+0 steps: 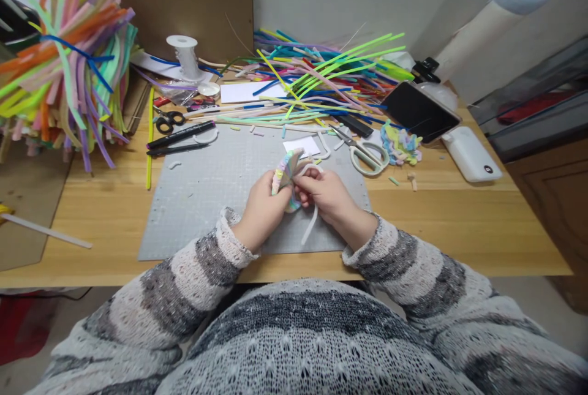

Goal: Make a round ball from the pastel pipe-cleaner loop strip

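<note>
In my left hand [266, 204] is a small pastel craft piece [285, 169] with a ruffled, multicoloured edge, held tilted up above the grey cutting mat [184, 217]. My right hand [327, 194] pinches a white pipe cleaner [312, 226] close against that piece. One end of the pipe cleaner loops over the fingers and the other hangs down toward the mat. Both hands meet near the mat's middle, and the fingers cover where pipe cleaner and craft piece come together.
Pipe cleaners [321, 76] lie heaped at the back, with a big bundle [68, 70] at left. White-handled scissors [367, 159], a pastel curly piece [400, 144], a phone [420, 112] and a white power bank [472, 153] are at right. Black scissors [169, 120], markers [181, 136] and a spool [184, 55] stand left.
</note>
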Available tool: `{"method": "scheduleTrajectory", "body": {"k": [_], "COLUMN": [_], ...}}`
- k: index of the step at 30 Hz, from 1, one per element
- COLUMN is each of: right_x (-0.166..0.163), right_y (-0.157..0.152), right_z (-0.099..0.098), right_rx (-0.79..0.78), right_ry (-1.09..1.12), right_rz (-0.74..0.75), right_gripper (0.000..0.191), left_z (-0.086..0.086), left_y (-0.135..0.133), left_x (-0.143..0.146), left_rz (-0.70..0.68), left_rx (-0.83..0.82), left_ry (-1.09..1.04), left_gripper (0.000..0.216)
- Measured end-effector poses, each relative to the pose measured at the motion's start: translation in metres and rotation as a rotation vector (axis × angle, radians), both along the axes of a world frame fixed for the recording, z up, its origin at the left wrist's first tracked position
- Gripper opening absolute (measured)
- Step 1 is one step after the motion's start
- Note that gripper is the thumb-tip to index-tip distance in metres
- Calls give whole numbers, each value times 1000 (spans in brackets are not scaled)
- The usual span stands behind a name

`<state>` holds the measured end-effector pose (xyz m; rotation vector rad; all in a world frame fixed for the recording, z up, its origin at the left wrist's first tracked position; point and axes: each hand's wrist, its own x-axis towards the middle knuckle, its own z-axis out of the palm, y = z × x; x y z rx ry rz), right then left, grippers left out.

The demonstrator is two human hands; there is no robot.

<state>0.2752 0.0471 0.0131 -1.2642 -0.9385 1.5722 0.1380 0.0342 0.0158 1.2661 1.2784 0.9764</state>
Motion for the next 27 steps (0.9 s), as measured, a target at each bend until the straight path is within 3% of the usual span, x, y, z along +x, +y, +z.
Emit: {"method": "scheduleTrajectory", "body": {"k": [3,7,10,14,22,27], "right_x": [1,3,0,-8,-14,-14], "right_y": [0,-1,-5,-11,-15,-16], "right_z": [-1,1,4,6,-2,-4], "right_rx": [124,424,552,571,692,710], "right_ry": [-190,-586,-799,-923,-934,-934], "right_rz": [34,44,101,173,212,196], "right_gripper": [18,8,9,11,12,14], "left_z": [7,17,20,22,21,16], "left_y": [3,10,17,27,37,32], "left_x": [-6,-18,-25,-36,-47,-37], "left_rz": [-61,-209,-232,-259,-312,-241], "left_rx": [-126,-344,-400,-378,-413,-232], "left_ry": [-157,-401,-290,-38,-37,212], "left_gripper": [24,25,20,14,18,15]}}
